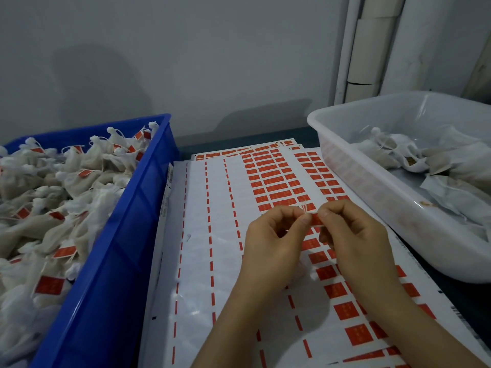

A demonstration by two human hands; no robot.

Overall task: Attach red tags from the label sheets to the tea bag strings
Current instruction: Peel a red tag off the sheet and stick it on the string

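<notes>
Both hands work at 5 o'clock, low over the sheet (202,208). The left hand (275,237) has a narrow grip, thumb and forefinger pinching the string (305,207) where it meets the tag (316,220). The right hand (354,235) pinches the tag's other end, the rest of its fingers curled under. So the tag is up off the sheet, held between the two grips, with white thread ends poking up at 12 o'clock from it. It looks like the fold-and-press step. The bag on this string is mostly hidden beneath the hands.

Progress looks well along. The blue bin (119,248) at 9 o'clock is heaped with tagged bags (66,197), red showing all through the pile. The white tub (372,197) at 2 o'clock holds a far thinner layer of bare bags (414,158), so that is the work left. On the sheet, the left columns are stripped to red dashes. The right columns are yet to be peeled, and more sheets peek out at 12 o'clock.

Room is tight sideways: the bin wall is just beside the sheet at 9 o'clock, and the tub rim is close at 3 o'clock. A strip of dark table (465,296) shows below the tub. There is open room toward 12 o'clock and straight up.
</notes>
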